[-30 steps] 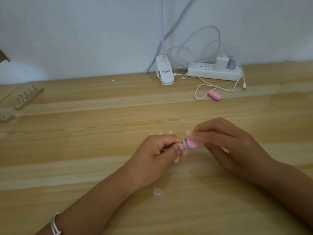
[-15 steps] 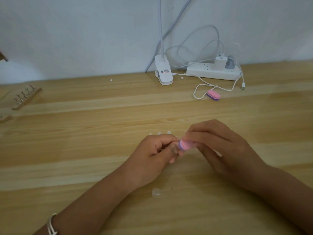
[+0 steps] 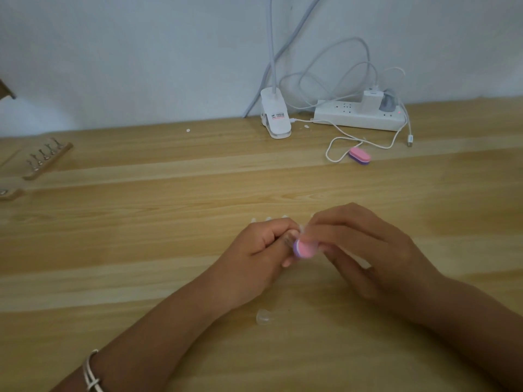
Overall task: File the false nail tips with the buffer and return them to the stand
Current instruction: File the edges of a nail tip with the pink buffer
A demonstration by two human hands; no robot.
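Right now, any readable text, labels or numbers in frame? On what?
Nothing can be read.
Sticker on the white lamp clip: black and red print, too blurred to read.
Power strip: no print visible, only a small red light.

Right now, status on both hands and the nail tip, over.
Right hand grips pink buffer. Left hand pinches a clear nail tip against it. Loose tip on table by left wrist; stand far left.
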